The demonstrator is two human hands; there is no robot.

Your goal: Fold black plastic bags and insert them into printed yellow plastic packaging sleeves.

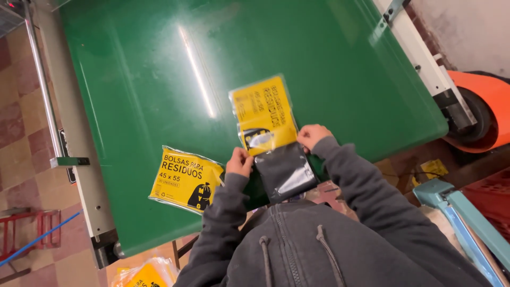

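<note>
My left hand (240,161) and my right hand (312,135) hold the two sides of a clear plastic packet with a yellow printed label (264,112). A folded black stack of bags (284,171) sticks halfway out of the packet's near end, towards my chest. The packet lies on the green table (159,64) near its front edge. A second, filled yellow packet (185,179) rests flat on the table just left of my left hand.
A metal rail (40,79) runs along the table's left side, over a tiled floor. An orange roll (489,106) sits at the right. A teal sealing machine (462,218) is at lower right. More yellow packets (146,273) lie below the table edge.
</note>
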